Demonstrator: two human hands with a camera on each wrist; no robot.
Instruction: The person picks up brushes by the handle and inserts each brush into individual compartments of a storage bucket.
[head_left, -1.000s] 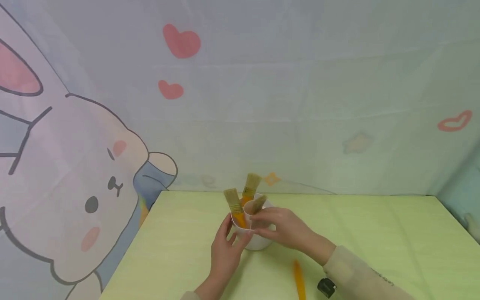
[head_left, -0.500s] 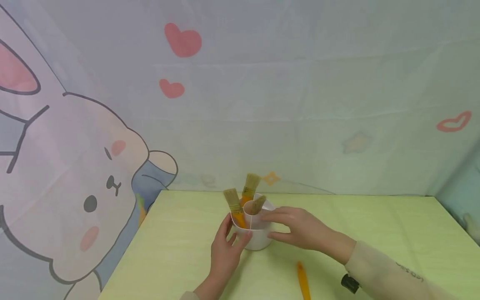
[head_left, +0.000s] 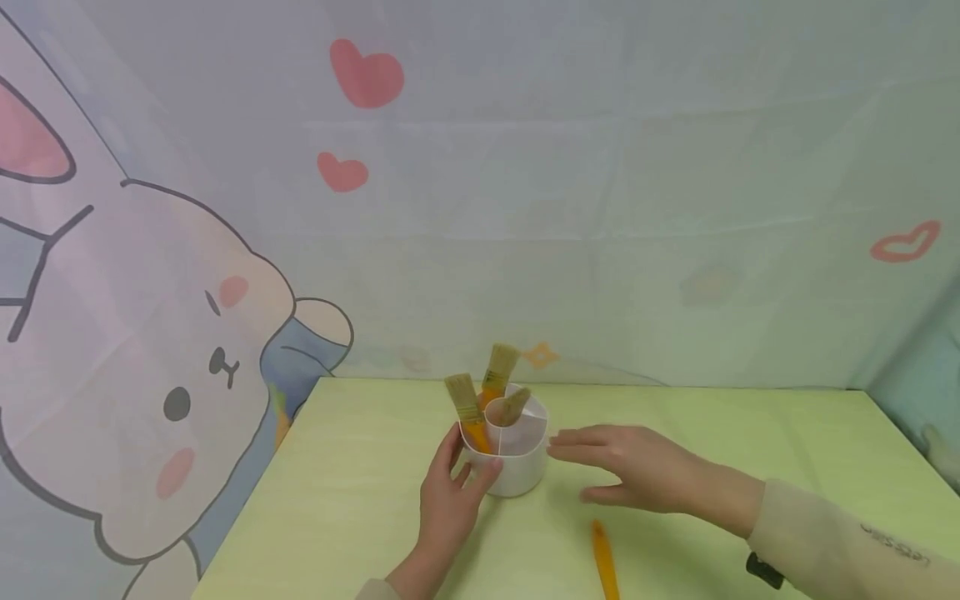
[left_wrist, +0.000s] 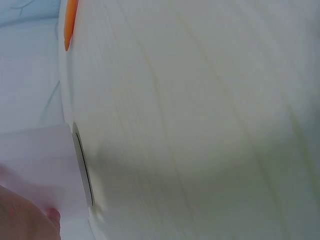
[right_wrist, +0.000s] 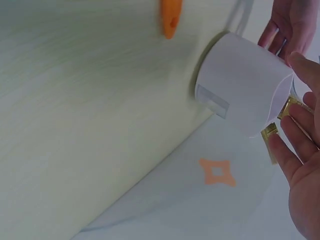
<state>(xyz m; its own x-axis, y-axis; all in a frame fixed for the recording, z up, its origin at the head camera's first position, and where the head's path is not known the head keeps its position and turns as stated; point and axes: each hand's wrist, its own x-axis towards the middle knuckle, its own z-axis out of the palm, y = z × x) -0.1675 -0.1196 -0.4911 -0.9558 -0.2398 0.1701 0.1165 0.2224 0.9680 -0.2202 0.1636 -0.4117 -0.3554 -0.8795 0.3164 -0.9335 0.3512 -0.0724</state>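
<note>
A white divided holder [head_left: 517, 475] stands upright on the table. My left hand [head_left: 450, 504] grips its left side, thumb on the front and fingers round the far left. Three brushes stick out bristles up: the left brush [head_left: 461, 398], the back brush [head_left: 501, 365] and a lower brush [head_left: 514, 407] leaning in the round middle compartment. Right of the holder, my right hand [head_left: 637, 468] hovers apart from it with straight fingers, holding nothing. In the left wrist view, my left thumb side [left_wrist: 22, 215] touches the holder's wall [left_wrist: 40, 150].
An orange handle [head_left: 604, 560] lies on the table below my right hand, its other end out of frame. The pale green table [head_left: 750, 467] ends at a printed cloth [head_left: 600, 208] behind. A black band [head_left: 765, 570] is at my right wrist.
My right hand, earlier at the lower brush in the holder, has drawn away to the right and its fingers have spread. The left hand keeps its hold on the holder.
</note>
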